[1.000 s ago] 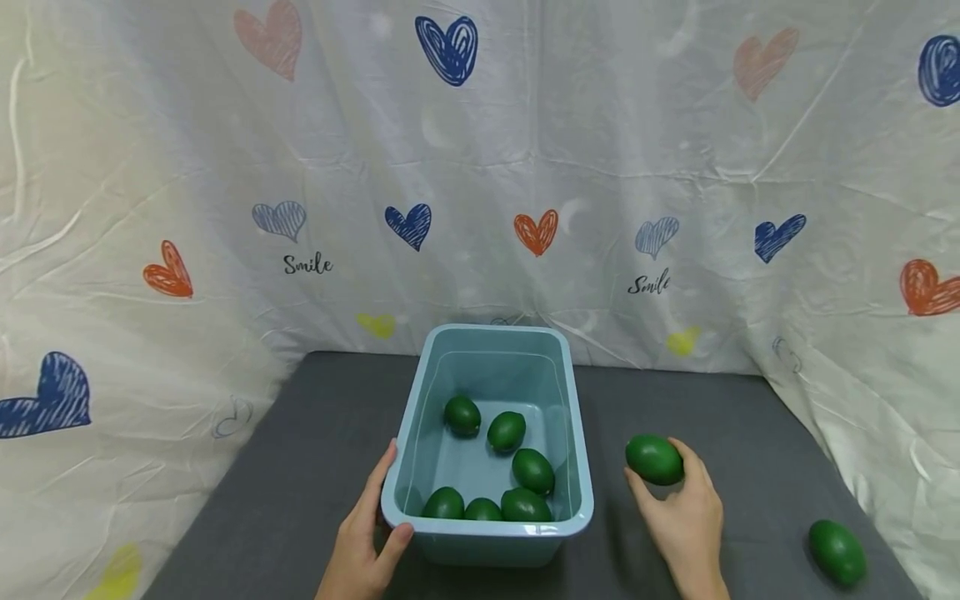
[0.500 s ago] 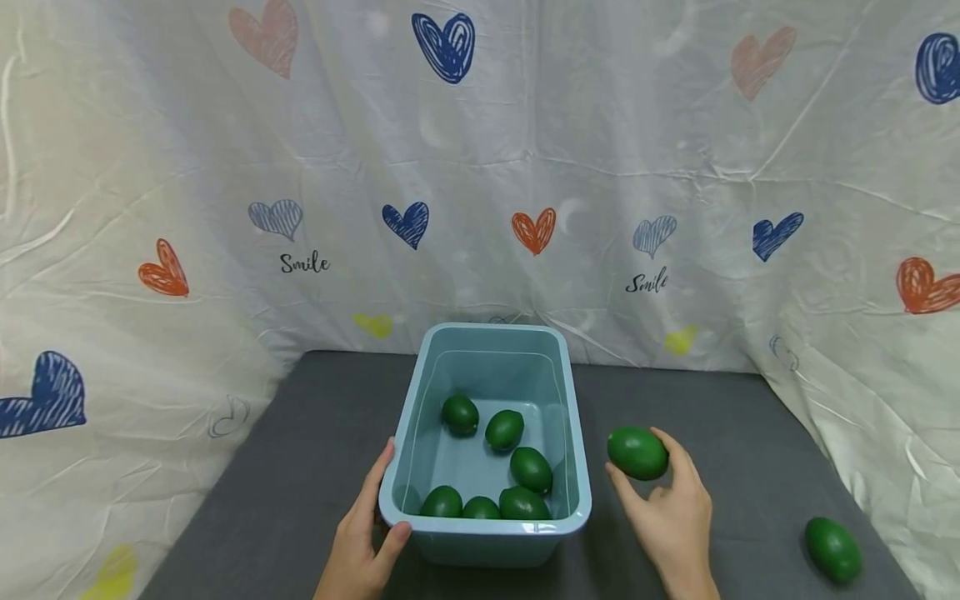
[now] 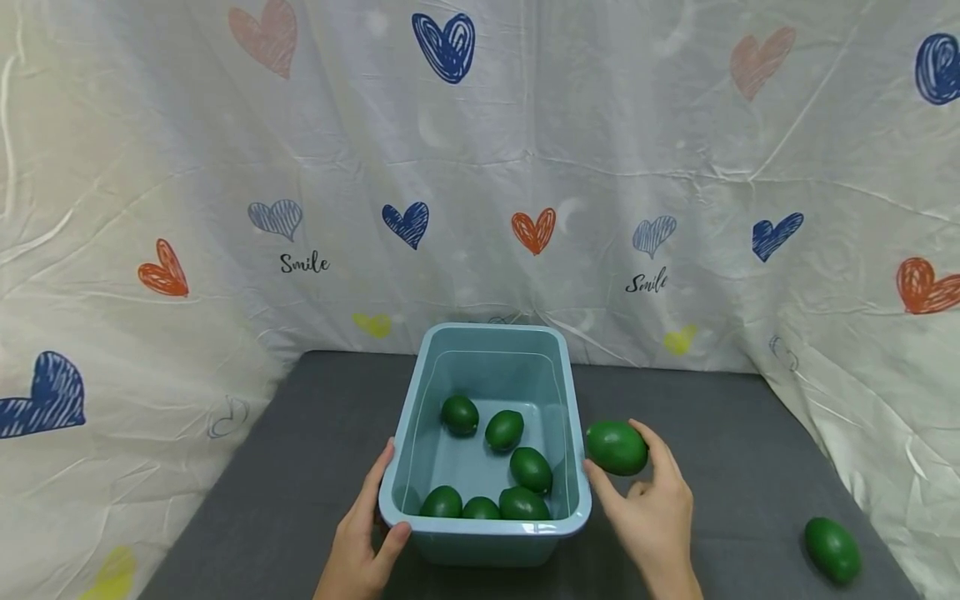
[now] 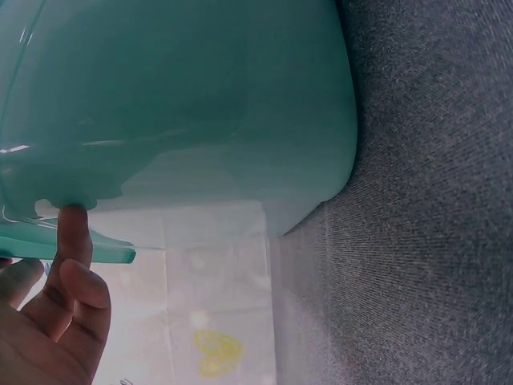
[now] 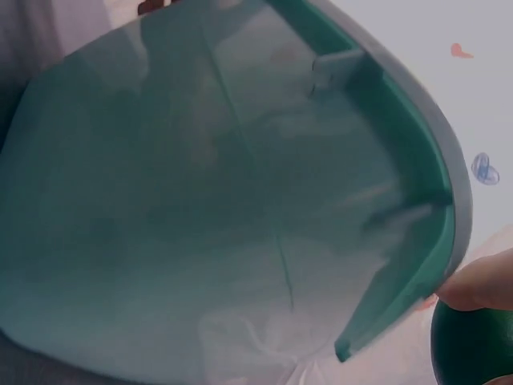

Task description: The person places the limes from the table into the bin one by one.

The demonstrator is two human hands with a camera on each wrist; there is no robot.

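Observation:
A light blue plastic bin (image 3: 491, 527) stands on the dark grey table, with several green limes (image 3: 531, 471) lying inside it. My left hand (image 3: 363, 525) grips the bin's near left corner, thumb on the front rim and fingers along the left side. In the left wrist view, a fingertip (image 4: 74, 220) touches the outer wall below the rim. Just right of the bin, my right hand (image 3: 648, 508) pinches a lime (image 3: 617, 447) between thumb and fingers, at about rim height. The right wrist view shows this lime (image 5: 473, 345) partly, beside the bin's rim (image 5: 457, 192).
Another lime (image 3: 832, 550) lies on the table (image 3: 738, 467) at the far right. A white curtain (image 3: 480, 167) printed with hearts hangs behind the table and along both sides.
My right hand has moved left with the lime, from out over the table to beside the bin's right rim. The left hand and bin hold still.

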